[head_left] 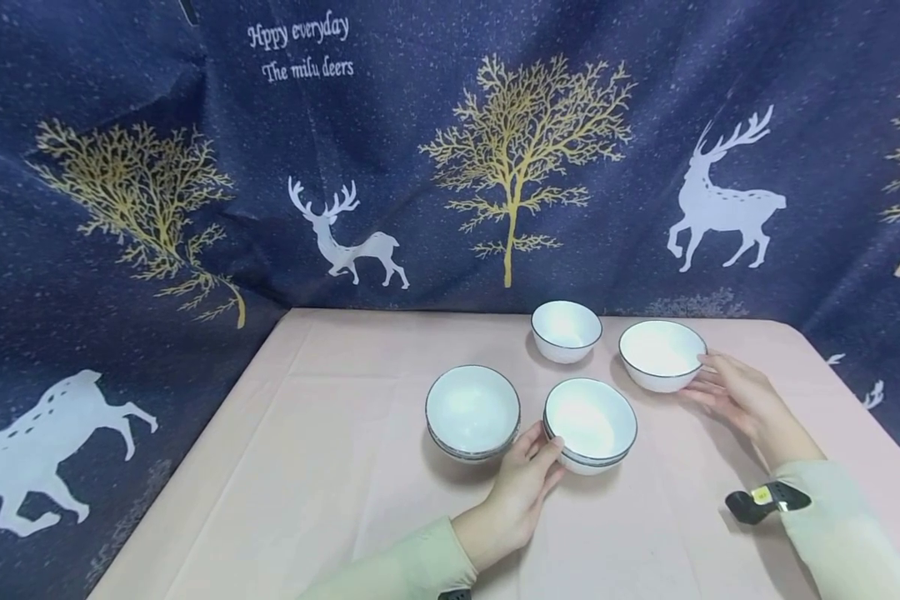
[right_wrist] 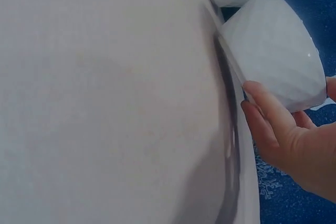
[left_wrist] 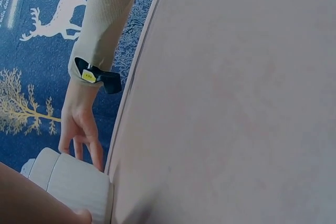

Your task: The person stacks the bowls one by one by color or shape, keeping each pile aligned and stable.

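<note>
My left hand (head_left: 517,492) holds the left side of a short stack of white bowls (head_left: 591,421) with dark rims, thumb at the rim. My right hand (head_left: 742,400) grips a single white bowl (head_left: 662,354) by its right side, thumb on the rim and fingers beneath. In the right wrist view the bowl's faceted outer wall (right_wrist: 278,51) shows, with the fingers against it. Just left of my left hand is another stack of white bowls (head_left: 472,412). One more white bowl (head_left: 566,331) stands farther back, left of the bowl in my right hand.
A pale pink cloth (head_left: 345,433) covers the table. Behind it hangs a dark blue curtain (head_left: 420,100) printed with deer and trees. A black wrist strap (head_left: 768,500) with a yellow label sits on the right sleeve.
</note>
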The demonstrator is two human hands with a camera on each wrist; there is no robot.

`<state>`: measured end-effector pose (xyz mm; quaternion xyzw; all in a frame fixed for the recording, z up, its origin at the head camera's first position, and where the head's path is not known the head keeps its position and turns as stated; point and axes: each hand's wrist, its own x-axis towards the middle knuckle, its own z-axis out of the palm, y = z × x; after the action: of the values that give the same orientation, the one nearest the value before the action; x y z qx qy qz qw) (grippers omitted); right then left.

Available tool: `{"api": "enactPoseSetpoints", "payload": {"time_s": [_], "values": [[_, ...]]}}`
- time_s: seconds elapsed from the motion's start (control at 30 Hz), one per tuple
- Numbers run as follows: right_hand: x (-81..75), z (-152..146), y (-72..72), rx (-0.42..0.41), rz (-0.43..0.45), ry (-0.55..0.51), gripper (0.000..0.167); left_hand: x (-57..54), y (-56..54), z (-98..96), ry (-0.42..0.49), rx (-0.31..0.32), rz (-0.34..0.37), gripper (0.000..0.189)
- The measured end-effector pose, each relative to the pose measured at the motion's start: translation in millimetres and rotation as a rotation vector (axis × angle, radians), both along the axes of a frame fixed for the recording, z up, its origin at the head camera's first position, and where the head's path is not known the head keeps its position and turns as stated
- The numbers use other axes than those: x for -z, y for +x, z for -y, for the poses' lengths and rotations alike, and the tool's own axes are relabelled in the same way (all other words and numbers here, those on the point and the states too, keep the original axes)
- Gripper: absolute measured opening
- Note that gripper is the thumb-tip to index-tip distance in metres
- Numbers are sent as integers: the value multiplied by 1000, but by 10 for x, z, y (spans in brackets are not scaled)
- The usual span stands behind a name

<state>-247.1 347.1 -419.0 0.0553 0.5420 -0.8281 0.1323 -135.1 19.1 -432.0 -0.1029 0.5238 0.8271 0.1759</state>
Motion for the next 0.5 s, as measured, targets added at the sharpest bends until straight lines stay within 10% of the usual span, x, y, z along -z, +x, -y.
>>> {"api": "enactPoseSetpoints", "payload": {"time_s": [0.3, 0.5], "values": [[-47, -41, 57, 34, 16, -95, 77, 9, 5, 2, 8, -11, 8, 75], [-71, -22, 123, 44, -25, -148, 7, 16, 2, -8, 12, -11, 6, 75]]}}
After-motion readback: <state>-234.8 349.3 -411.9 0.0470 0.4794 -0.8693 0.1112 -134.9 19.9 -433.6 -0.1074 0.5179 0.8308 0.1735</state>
